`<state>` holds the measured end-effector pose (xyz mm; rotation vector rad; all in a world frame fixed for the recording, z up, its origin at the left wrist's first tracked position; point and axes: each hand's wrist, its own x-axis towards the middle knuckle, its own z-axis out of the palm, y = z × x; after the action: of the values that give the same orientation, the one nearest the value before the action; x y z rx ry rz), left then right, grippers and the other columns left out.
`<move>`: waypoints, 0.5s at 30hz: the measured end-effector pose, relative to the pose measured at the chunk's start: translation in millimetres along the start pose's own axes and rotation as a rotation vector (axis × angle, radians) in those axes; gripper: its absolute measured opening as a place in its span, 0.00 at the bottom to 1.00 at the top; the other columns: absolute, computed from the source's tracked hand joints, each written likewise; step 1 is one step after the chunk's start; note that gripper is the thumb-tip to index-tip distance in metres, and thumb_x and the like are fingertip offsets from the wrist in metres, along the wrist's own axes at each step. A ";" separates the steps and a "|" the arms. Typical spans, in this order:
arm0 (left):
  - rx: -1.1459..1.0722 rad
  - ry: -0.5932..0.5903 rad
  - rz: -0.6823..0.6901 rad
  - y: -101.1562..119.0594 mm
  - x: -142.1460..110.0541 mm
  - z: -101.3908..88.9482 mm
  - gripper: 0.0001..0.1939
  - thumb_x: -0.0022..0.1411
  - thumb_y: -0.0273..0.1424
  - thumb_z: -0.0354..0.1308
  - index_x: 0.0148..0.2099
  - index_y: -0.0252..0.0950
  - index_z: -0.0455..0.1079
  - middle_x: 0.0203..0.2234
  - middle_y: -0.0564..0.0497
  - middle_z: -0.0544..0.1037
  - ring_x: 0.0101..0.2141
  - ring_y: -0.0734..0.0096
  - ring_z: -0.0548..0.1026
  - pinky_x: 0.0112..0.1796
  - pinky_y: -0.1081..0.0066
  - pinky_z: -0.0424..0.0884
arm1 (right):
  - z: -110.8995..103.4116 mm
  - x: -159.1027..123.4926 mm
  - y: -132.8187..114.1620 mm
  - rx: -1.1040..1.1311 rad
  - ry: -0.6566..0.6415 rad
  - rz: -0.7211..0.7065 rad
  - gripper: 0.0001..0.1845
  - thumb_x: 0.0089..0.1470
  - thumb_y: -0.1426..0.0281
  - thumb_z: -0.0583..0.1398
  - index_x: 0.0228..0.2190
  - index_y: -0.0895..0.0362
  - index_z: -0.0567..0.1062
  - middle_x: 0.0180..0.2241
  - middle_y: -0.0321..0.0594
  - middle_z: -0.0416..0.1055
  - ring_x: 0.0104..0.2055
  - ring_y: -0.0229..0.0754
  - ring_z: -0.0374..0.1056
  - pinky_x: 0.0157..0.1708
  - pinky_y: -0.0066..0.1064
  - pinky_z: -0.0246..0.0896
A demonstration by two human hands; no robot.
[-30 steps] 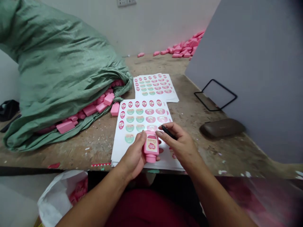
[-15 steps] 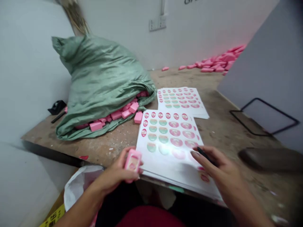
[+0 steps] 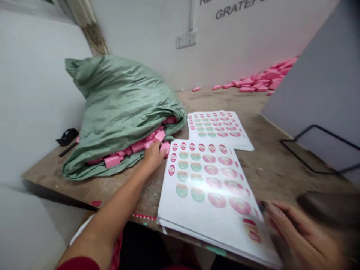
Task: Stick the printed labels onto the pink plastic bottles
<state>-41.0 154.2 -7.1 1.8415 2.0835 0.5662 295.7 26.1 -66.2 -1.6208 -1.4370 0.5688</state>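
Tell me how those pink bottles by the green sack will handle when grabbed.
The pink plastic bottles by the left hand probably feel light for their size, as they look like hollow moulded shells. Their flat sides suggest they will sit rather than roll. Pulling one from the heap at the woven sack could bring neighbours sliding out.

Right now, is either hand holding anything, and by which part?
The left hand touches pink bottles, but no clear grip shows; the right hand is too blurred to tell.
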 end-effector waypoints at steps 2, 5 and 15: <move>0.022 -0.041 -0.032 5.9 23.4 13.8 0.20 0.59 0.35 0.60 0.52 0.33 0.70 0.51 0.38 0.76 0.50 0.52 0.74 0.50 0.60 0.67 | -8.9 -6.0 -7.7 -0.025 -0.049 0.077 0.17 0.51 0.50 0.58 0.30 0.47 0.79 0.31 0.44 0.80 0.31 0.54 0.76 0.27 0.42 0.70; 0.040 -0.102 -0.054 0.5 33.5 20.4 0.22 0.57 0.36 0.62 0.53 0.35 0.68 0.50 0.40 0.76 0.49 0.48 0.74 0.50 0.58 0.66 | -16.8 -12.7 -11.9 0.005 -0.095 0.183 0.18 0.51 0.51 0.58 0.31 0.51 0.77 0.27 0.41 0.77 0.28 0.47 0.72 0.25 0.36 0.66; -0.929 -0.064 -0.169 4.4 -32.4 -9.6 0.23 0.51 0.31 0.64 0.49 0.41 0.62 0.48 0.51 0.73 0.46 0.61 0.73 0.43 0.62 0.72 | -3.3 -14.6 -3.6 0.204 -0.158 0.293 0.16 0.51 0.53 0.62 0.32 0.52 0.76 0.28 0.37 0.74 0.30 0.43 0.68 0.28 0.32 0.62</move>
<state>-37.5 121.7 2.4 1.1083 1.4896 1.1528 293.0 11.0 -64.5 -1.6604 -1.2126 0.9981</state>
